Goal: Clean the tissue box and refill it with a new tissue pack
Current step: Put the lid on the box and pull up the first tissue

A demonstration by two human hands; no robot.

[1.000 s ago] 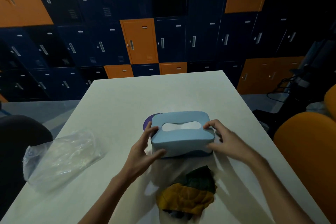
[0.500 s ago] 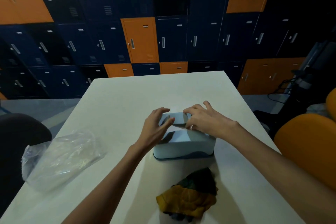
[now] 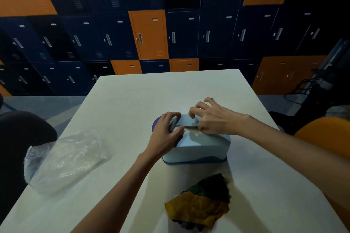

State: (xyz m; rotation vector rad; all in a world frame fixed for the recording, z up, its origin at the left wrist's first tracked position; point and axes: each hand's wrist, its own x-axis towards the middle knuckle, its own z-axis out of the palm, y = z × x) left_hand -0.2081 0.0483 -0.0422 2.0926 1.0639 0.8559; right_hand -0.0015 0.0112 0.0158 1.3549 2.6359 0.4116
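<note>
Nearest us the crumpled yellow and green cloth (image 3: pixel 198 208) lies untouched on the table (image 3: pixel 132 96), and the clear plastic wrapper (image 3: pixel 66 159) sits slack, well apart to the left, both where they were a second ago. Just beyond the cloth the tissue box (image 3: pixel 198 147) stands upright in the same spot near the middle of the table, but our hands have left its sides and climbed onto its top. The left hand (image 3: pixel 164 134) now curls round the left end of the top, thumb hooked at the slot. The right hand (image 3: pixel 214 119) reaches across the slot, thumb and forefinger bent down and pinching at its edge, the other fingers lifted and spread. Whether a tissue sits between them we cannot tell, since the hands now cover the white that showed in the opening before. We judge the box is closed and the refill nearly done, with the first sheet being teased up. Behind the box a purple disc (image 3: pixel 156 122) peeks out, and further off stand the lockers (image 3: pixel 149 34).
</note>
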